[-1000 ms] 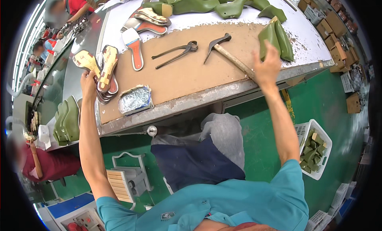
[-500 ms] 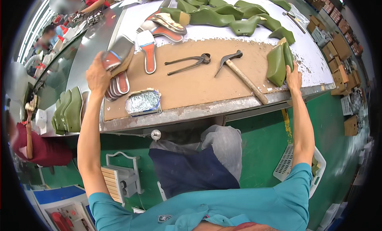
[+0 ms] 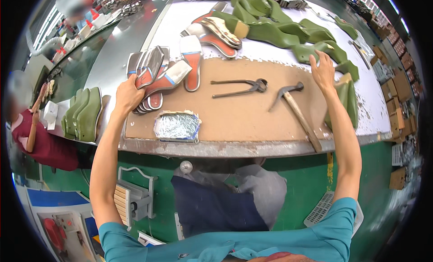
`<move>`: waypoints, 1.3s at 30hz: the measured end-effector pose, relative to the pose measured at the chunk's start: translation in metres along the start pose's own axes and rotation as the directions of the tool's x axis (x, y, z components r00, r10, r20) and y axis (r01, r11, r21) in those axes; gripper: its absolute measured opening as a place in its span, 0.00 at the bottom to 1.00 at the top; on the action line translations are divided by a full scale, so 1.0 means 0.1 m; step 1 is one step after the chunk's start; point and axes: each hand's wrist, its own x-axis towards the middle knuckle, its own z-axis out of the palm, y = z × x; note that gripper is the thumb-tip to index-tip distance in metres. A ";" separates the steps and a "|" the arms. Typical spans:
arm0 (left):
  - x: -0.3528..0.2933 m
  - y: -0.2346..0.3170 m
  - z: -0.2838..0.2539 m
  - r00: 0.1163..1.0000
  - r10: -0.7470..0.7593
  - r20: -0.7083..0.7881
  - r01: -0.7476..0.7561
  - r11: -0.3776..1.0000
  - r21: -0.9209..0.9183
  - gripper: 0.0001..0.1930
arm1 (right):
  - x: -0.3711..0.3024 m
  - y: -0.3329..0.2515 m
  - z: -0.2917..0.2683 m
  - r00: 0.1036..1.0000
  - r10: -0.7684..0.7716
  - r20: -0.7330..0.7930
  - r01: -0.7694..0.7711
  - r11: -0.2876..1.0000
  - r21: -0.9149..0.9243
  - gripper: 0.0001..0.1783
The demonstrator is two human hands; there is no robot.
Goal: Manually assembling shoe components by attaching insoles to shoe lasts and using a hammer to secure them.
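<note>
My left hand (image 3: 129,94) is closed on an insole (image 3: 148,76), orange-red with a grey heel part, at the left of the table. More such insoles (image 3: 170,79) lie stacked and fanned around it. My right hand (image 3: 323,70) is raised with fingers apart and holds nothing. It hovers at the near edge of a pile of green shoe lasts (image 3: 273,34). Just below, partly hidden by my right wrist, stands a pair of green lasts (image 3: 345,102) at the table's right side.
Pincers (image 3: 239,88) and a hammer (image 3: 301,120) lie on the brown board (image 3: 243,120). A foil-wrapped tray (image 3: 177,126) sits near the front edge. Green lasts (image 3: 85,113) stand at far left, beside a co-worker in a maroon shirt (image 3: 43,140). A white basket (image 3: 319,210) is on the floor.
My right hand has let go of the lasts at right and moved up toward the pile, fingers spreading. My left hand has lowered the tilted insole onto the others. The view has shifted.
</note>
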 end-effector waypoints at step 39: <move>-0.10 0.19 -0.42 0.973 0.067 0.222 -0.078 0.996 0.042 0.20 | -0.65 0.06 -0.81 0.983 0.049 0.176 0.039 0.885 -0.463 0.24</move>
